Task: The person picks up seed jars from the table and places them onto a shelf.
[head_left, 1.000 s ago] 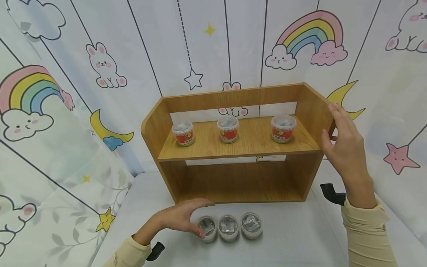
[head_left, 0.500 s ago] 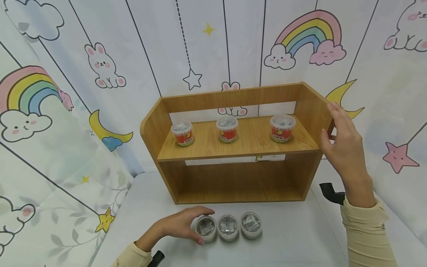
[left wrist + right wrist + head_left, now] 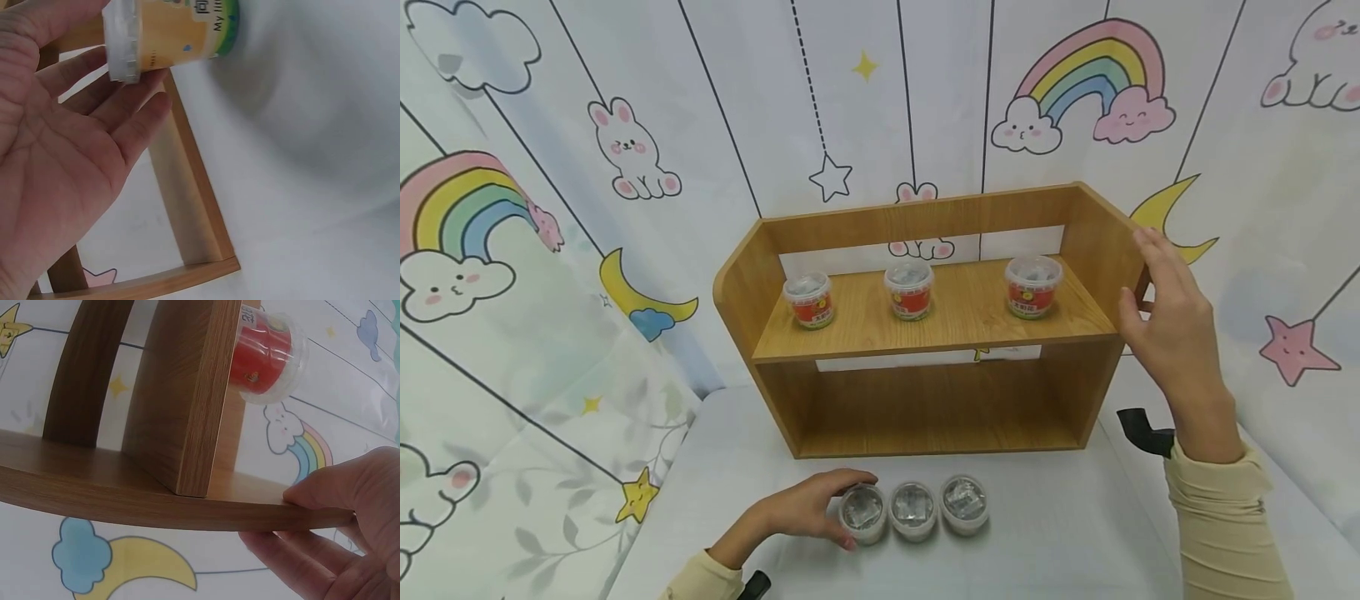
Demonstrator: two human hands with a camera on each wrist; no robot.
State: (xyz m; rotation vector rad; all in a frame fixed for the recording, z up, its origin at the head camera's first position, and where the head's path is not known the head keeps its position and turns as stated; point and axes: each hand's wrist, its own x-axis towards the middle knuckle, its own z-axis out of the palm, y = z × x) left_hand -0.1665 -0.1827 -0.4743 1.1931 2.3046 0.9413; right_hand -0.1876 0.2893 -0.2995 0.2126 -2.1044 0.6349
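Note:
My left hand [image 3: 805,505] holds the leftmost of three small lidded plastic cups [image 3: 862,515] on the white table, thumb on the near side, index finger on the far side. In the left wrist view that cup [image 3: 181,37] shows an orange and green printed label, with fingers [image 3: 140,125] along its clear lid. A middle cup [image 3: 913,512] and a right cup [image 3: 965,505] stand close beside it. My right hand [image 3: 1180,342] grips the right side panel of a two-tier wooden shelf [image 3: 940,335]; in the right wrist view the thumb [image 3: 325,485] lies inside the panel, fingers outside.
On the upper tier stand three red-labelled cups: one left [image 3: 812,302], one near the middle [image 3: 910,292], one right [image 3: 1033,287]. The lower tier [image 3: 936,408] is just behind the cups on the table. A cartoon-printed curtain [image 3: 685,125] hangs behind.
My left hand has come down and closed its thumb and fingers around the leftmost table cup. My right hand stays on the shelf's side panel.

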